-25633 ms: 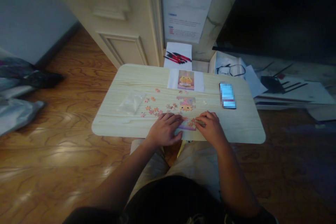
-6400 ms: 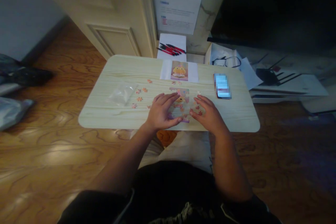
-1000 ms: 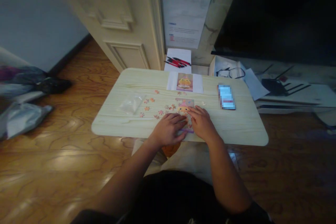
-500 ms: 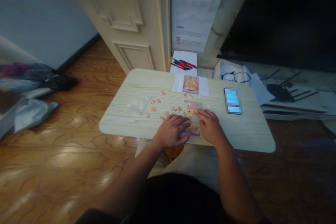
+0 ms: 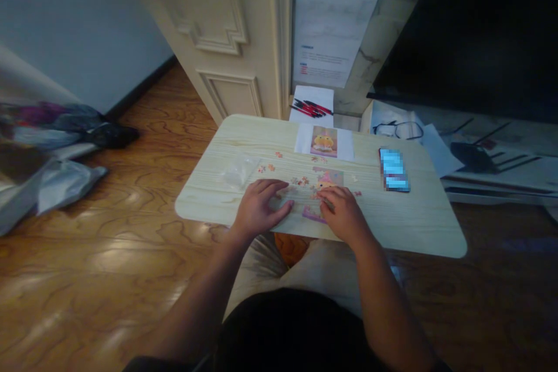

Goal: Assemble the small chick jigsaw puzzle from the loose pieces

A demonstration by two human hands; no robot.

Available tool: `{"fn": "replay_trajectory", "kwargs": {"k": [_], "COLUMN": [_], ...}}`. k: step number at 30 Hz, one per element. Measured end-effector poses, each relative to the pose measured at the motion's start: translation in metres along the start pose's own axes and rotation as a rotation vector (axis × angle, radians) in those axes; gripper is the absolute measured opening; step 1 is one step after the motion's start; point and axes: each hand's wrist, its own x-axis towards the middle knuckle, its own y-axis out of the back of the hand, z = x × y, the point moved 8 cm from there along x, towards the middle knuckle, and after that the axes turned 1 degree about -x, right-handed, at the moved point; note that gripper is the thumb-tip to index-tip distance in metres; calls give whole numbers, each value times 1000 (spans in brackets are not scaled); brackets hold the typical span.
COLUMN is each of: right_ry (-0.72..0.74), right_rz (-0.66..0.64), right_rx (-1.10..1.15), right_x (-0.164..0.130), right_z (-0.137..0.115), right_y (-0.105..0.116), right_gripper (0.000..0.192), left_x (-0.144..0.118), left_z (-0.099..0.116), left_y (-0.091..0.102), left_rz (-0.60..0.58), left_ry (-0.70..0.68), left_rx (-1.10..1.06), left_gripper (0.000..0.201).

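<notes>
A small jigsaw puzzle (image 5: 326, 181) with a yellow cartoon figure lies partly assembled on a light wooden table (image 5: 418, 221). My left hand (image 5: 258, 207) rests flat, fingers spread, over loose pieces (image 5: 300, 181) left of the puzzle. My right hand (image 5: 342, 213) lies on the puzzle's lower part, fingers curled down onto it; whether it pinches a piece is hidden. A reference picture (image 5: 324, 142) sits at the far edge.
A clear plastic bag (image 5: 238, 170) lies at the table's left, a phone (image 5: 393, 169) at its right. Red and black pens (image 5: 311, 107) and glasses (image 5: 399, 128) lie beyond the table. Bags (image 5: 47, 186) sit on the wooden floor at left.
My left hand has slid left, off the puzzle and onto the loose pieces. My right hand has drawn slightly back toward me. The view has shifted.
</notes>
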Motion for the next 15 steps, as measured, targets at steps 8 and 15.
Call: {"fn": "replay_trajectory", "kwargs": {"k": [8, 15], "right_ry": [-11, 6], "right_rz": [-10, -12], "right_rx": [27, 27], "right_x": [-7, -1], "right_z": [4, -7], "right_y": [-5, -1], "right_gripper": [30, 27], "left_x": [-14, -15], "left_z": [-33, -33], "left_y": [15, 14], "left_rz": [171, 114], "left_ry": [184, 198], "left_rx": [-11, -86], "left_gripper": [42, 50]}}
